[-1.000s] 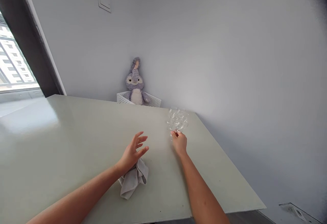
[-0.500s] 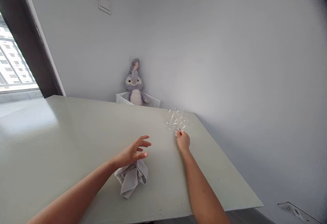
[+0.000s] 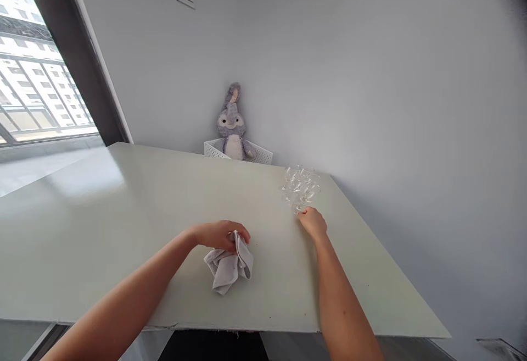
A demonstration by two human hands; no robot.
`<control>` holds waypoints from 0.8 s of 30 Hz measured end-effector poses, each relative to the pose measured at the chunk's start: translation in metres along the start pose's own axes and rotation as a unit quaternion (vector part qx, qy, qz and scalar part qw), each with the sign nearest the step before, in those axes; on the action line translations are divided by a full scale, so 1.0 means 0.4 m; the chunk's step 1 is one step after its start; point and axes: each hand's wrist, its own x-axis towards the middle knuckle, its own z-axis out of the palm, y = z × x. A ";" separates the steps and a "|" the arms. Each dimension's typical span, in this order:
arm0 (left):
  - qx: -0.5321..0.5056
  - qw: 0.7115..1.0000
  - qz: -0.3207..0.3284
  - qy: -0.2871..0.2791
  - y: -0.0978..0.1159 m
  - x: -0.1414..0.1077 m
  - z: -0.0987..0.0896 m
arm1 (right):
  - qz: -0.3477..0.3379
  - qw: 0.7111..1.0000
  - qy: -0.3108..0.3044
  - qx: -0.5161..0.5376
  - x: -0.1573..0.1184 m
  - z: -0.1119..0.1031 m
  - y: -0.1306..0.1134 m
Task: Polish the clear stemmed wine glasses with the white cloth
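A crumpled light grey cloth (image 3: pixel 226 273) lies on the pale table, left of centre. My left hand (image 3: pixel 222 235) is over its upper side, thumb and fingers closed on a raised fold. Toward the far right corner stands a tight cluster of clear glasses (image 3: pixel 302 182); their outlines overlap and are hard to separate. At the near side of that group, my right hand (image 3: pixel 313 222) has its fingertips pinched on the rim or base of the closest glass (image 3: pixel 297 206). Which part it grips is hard to make out.
The table (image 3: pixel 164 185) meets a grey wall along its right side. Behind its far edge, a plush rabbit (image 3: pixel 234 130) sits in a white perforated basket (image 3: pixel 263 156). A bright window (image 3: pixel 41 81) is at the left.
My left hand has lowered from hovering with spread fingers and closed on the cloth. My right hand stays at the nearest glass, which sits slightly apart from the cluster. The view has shifted.
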 end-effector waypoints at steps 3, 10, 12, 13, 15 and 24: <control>-0.001 0.996 -0.006 0.090 0.006 0.018 0.027 | -0.048 0.998 -0.046 0.023 -0.033 -0.007 -0.027; 0.019 0.961 -0.045 0.271 0.044 0.042 0.039 | -0.305 0.867 -0.265 0.291 -0.217 0.036 -0.178; 0.029 0.956 -0.049 0.287 0.066 0.041 0.041 | -0.330 0.847 -0.268 0.318 -0.263 0.048 -0.202; 0.040 0.954 -0.047 0.293 0.077 0.039 0.042 | -0.330 0.852 -0.254 0.317 -0.278 0.053 -0.207; 0.059 0.951 -0.038 0.300 0.099 0.036 0.039 | -0.320 0.867 -0.217 0.314 -0.288 0.058 -0.206; 0.141 0.921 0.017 0.362 0.213 0.043 -0.058 | -0.343 0.926 0.086 0.133 -0.212 0.054 -0.170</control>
